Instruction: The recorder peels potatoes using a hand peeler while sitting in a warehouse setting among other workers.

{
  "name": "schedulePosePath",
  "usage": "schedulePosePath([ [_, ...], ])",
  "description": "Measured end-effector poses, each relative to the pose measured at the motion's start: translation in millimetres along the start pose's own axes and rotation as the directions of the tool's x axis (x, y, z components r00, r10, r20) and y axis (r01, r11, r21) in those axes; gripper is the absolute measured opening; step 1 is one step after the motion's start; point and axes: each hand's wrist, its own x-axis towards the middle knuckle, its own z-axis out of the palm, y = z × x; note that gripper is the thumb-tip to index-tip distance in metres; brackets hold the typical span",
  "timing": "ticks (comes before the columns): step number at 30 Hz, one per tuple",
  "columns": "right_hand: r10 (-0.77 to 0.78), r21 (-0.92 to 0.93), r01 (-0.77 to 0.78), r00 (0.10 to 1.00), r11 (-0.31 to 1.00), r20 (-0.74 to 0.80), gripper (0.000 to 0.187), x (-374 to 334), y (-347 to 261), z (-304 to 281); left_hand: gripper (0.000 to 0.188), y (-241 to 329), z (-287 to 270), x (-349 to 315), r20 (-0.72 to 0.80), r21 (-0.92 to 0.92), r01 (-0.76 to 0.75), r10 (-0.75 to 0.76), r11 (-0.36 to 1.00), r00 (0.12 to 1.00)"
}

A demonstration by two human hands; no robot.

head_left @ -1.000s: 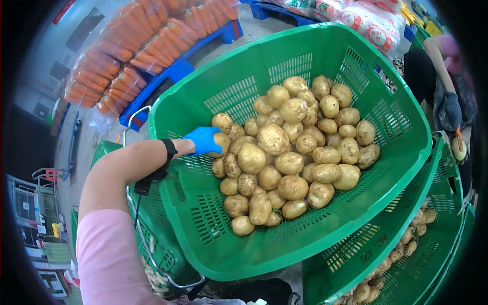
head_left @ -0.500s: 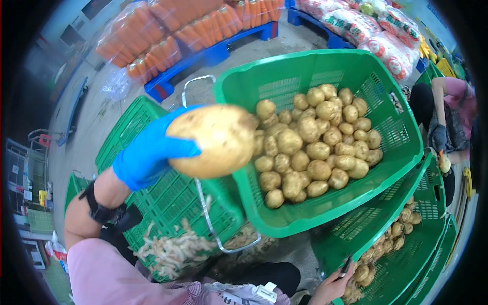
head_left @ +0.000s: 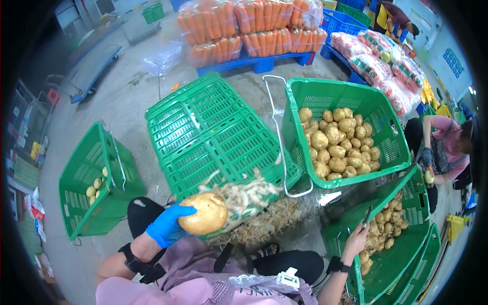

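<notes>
My left hand [head_left: 168, 224], in a blue glove, grips a large unpeeled potato [head_left: 204, 213] in front of my lap. My bare right hand [head_left: 356, 241] is closed round a slim, dark peeler [head_left: 368, 214], pointing up beside a tilted green crate [head_left: 416, 195] of potatoes. In front of me an upturned green crate [head_left: 216, 127] carries pale peelings [head_left: 249, 195] on its near end. A second heap of peelings [head_left: 264, 219] lies on the floor below it. To its right stands a raised green basket [head_left: 394, 114] filled with unpeeled potatoes [head_left: 338, 137].
At left a green basket [head_left: 119, 198] holds several pale potatoes [head_left: 95, 188]. Bagged carrots [head_left: 259, 43] sit on a blue pallet [head_left: 264, 63] at the back, beside white printed sacks [head_left: 378, 66]. A co-worker [head_left: 447, 147] works at the right edge. A flatbed trolley [head_left: 96, 73] stands far left.
My left hand has lowered the potato from close to the camera toward my lap. The view has shifted, bringing the left basket into sight. My right hand still holds the peeler.
</notes>
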Motion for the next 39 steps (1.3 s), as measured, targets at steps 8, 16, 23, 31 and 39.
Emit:
schedulePosePath([
  [8, -0.08, 0.439, 0.151, 0.981, 0.886, -0.176, 0.027, -35, 46, -49, 0.055, -22, -46, -49, -0.025, -0.179, -0.08, 0.076, 0.981, 0.997],
  [16, 0.1, 0.597, -0.286, 0.94, 0.75, 0.325, 0.012, -196, 88, -65, 0.06, -33, -58, -37, 0.046, -0.204, -0.072, 0.083, 0.976, 0.995],
  [23, 0.212, 0.348, -0.479, 0.782, 0.806, 0.585, 0.014, -287, 138, 14, 0.057, -19, -71, -55, -0.045, -0.038, -0.041, 0.039, 0.998, 0.998],
  [31, 0.332, 0.289, -0.437, 0.876, 0.852, 0.349, 0.026, -351, 173, 101, 0.05, -15, -58, -78, -0.263, 0.138, -0.354, 0.379, 0.925, 0.887],
  [39, 0.32, 0.249, -0.391, 0.904, 0.886, 0.284, 0.032, -280, 184, 140, 0.056, -33, -40, -81, -0.209, -0.076, -0.292, 0.271, 0.953, 0.939],
])
